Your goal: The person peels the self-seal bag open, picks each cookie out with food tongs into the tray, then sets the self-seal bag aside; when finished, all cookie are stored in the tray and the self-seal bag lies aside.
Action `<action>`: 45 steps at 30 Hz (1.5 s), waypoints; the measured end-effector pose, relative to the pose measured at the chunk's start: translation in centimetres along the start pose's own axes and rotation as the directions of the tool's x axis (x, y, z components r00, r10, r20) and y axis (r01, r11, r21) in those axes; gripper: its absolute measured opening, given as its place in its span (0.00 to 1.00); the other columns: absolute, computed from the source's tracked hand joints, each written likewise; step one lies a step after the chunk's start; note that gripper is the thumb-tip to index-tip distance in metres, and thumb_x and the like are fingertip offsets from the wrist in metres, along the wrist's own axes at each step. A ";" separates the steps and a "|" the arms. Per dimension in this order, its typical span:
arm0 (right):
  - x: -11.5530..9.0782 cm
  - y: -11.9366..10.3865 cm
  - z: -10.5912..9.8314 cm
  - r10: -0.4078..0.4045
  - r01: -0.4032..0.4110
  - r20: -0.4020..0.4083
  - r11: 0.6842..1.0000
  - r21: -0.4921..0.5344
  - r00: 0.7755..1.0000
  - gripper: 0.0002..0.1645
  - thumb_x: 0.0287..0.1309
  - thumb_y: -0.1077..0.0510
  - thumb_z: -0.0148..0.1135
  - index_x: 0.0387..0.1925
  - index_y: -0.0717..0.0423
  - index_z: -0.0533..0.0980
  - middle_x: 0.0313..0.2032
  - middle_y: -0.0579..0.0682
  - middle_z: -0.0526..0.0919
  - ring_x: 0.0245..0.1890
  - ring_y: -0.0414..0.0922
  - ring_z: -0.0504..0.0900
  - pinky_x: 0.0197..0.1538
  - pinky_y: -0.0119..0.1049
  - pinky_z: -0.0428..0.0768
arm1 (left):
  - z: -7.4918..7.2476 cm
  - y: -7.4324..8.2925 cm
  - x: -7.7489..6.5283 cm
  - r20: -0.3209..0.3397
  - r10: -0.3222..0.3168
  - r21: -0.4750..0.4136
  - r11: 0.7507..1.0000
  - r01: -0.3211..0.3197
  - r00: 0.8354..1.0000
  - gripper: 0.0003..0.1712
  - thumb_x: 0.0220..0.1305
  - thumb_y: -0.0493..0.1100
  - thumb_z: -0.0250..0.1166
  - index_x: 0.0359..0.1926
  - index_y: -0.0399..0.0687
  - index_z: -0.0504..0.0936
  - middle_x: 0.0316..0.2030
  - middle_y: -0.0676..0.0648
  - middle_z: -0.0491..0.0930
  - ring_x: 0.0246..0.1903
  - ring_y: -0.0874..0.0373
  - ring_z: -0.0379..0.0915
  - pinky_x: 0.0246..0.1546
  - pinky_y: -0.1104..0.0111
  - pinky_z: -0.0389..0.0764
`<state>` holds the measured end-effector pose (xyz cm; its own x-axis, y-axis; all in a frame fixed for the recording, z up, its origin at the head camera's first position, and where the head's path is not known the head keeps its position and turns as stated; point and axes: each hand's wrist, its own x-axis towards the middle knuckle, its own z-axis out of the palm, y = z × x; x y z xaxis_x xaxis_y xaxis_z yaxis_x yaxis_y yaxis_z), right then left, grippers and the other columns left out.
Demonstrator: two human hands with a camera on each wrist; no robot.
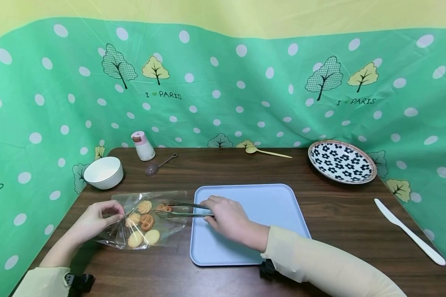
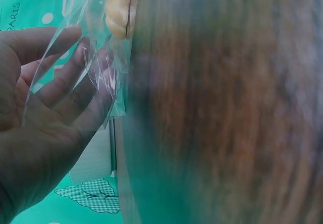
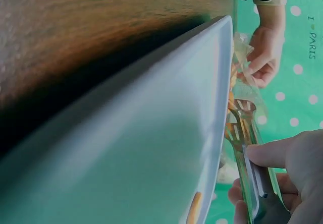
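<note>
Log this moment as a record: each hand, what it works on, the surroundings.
Left hand: pinches clear plastic bag
Bag contents: pale and brown cookies
Right hand: holds long metal tongs, tips at the cookies
Beside bag: light blue rectangular tray
Left side: round white bowl
Right side: white plate with dark flowers, white knife
</note>
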<state>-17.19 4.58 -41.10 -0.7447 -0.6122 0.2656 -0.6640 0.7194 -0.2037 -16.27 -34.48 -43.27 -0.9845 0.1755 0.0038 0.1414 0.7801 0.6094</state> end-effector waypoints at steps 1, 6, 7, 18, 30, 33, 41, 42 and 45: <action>0.0 0.0 0.0 0.003 -0.003 0.005 1.000 0.000 1.000 0.21 0.55 0.50 0.67 0.51 0.48 0.77 0.44 0.42 0.82 0.45 0.41 0.81 0.39 0.40 0.80 | 0.0 0.0 0.0 0.000 0.000 0.000 1.000 0.000 1.000 0.06 0.57 0.37 0.66 0.31 0.54 0.79 0.32 0.55 0.79 0.39 0.63 0.75 0.43 0.64 0.74; 0.3 -0.1 0.4 0.009 -0.009 0.033 1.000 0.003 0.999 0.23 0.55 0.49 0.66 0.53 0.49 0.76 0.45 0.43 0.81 0.45 0.41 0.81 0.39 0.39 0.80 | 0.1 -0.1 0.0 0.001 0.007 0.000 1.000 -0.007 1.000 0.07 0.57 0.36 0.66 0.31 0.55 0.80 0.32 0.55 0.79 0.38 0.63 0.75 0.43 0.63 0.74; 0.4 -0.1 0.4 0.008 -0.009 0.034 1.000 0.007 0.999 0.23 0.55 0.49 0.66 0.52 0.49 0.77 0.45 0.43 0.81 0.45 0.41 0.81 0.40 0.39 0.80 | 0.1 -0.2 0.0 0.001 0.009 0.002 1.000 -0.009 1.000 0.07 0.57 0.36 0.66 0.31 0.55 0.80 0.32 0.55 0.79 0.38 0.63 0.75 0.43 0.63 0.74; 0.5 0.1 0.5 0.020 -0.021 0.023 0.998 0.051 1.000 0.20 0.56 0.52 0.66 0.51 0.49 0.78 0.47 0.44 0.82 0.48 0.42 0.81 0.44 0.41 0.80 | 0.0 -0.1 0.1 0.006 0.007 -0.004 1.000 -0.007 1.000 0.06 0.57 0.37 0.66 0.32 0.54 0.80 0.32 0.55 0.80 0.38 0.63 0.75 0.42 0.63 0.74; -0.7 1.4 -1.3 0.030 -0.030 -0.009 0.998 0.061 0.999 0.21 0.55 0.52 0.67 0.51 0.46 0.77 0.46 0.41 0.82 0.45 0.40 0.81 0.41 0.41 0.80 | 0.0 -0.3 0.0 -0.014 0.026 0.008 1.000 -0.026 1.000 0.07 0.57 0.37 0.66 0.31 0.55 0.79 0.32 0.56 0.80 0.38 0.65 0.76 0.42 0.65 0.74; -0.9 1.6 -1.2 0.031 -0.031 -0.005 0.997 0.066 1.000 0.21 0.54 0.52 0.68 0.51 0.46 0.77 0.45 0.41 0.82 0.44 0.41 0.82 0.41 0.42 0.80 | -0.1 -0.3 -0.1 -0.011 0.018 0.008 1.000 -0.018 1.000 0.06 0.57 0.37 0.66 0.31 0.54 0.79 0.32 0.55 0.80 0.38 0.64 0.75 0.43 0.64 0.74; -1.3 2.1 -0.8 0.039 -0.043 0.046 0.995 0.093 0.998 0.23 0.53 0.52 0.68 0.52 0.48 0.77 0.47 0.42 0.81 0.46 0.41 0.81 0.44 0.42 0.79 | 0.2 -0.3 0.0 -0.011 0.025 -0.012 1.000 -0.025 1.000 0.07 0.57 0.36 0.66 0.31 0.54 0.79 0.31 0.55 0.80 0.38 0.64 0.76 0.42 0.66 0.74; -1.4 2.2 -0.8 0.043 -0.047 0.048 0.994 0.097 0.998 0.23 0.53 0.52 0.68 0.52 0.48 0.77 0.46 0.42 0.81 0.46 0.41 0.81 0.44 0.42 0.79 | 0.2 -0.3 0.0 -0.010 0.025 -0.012 1.000 -0.025 1.000 0.06 0.57 0.36 0.66 0.31 0.54 0.79 0.31 0.55 0.80 0.38 0.64 0.76 0.42 0.65 0.74; -1.7 2.6 -1.1 0.055 -0.061 0.053 0.992 0.107 0.997 0.23 0.53 0.53 0.68 0.52 0.48 0.77 0.46 0.42 0.82 0.45 0.40 0.81 0.44 0.42 0.79 | 0.1 -0.1 0.1 -0.004 0.016 -0.007 1.000 -0.016 1.000 0.06 0.57 0.36 0.66 0.31 0.53 0.79 0.32 0.55 0.80 0.39 0.63 0.76 0.42 0.63 0.74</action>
<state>-17.61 7.84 -41.04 -0.7827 -0.5881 0.2036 -0.6209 0.7159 -0.3191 -16.38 -34.53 -43.38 -0.9825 0.1855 0.0168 0.1564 0.7730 0.6148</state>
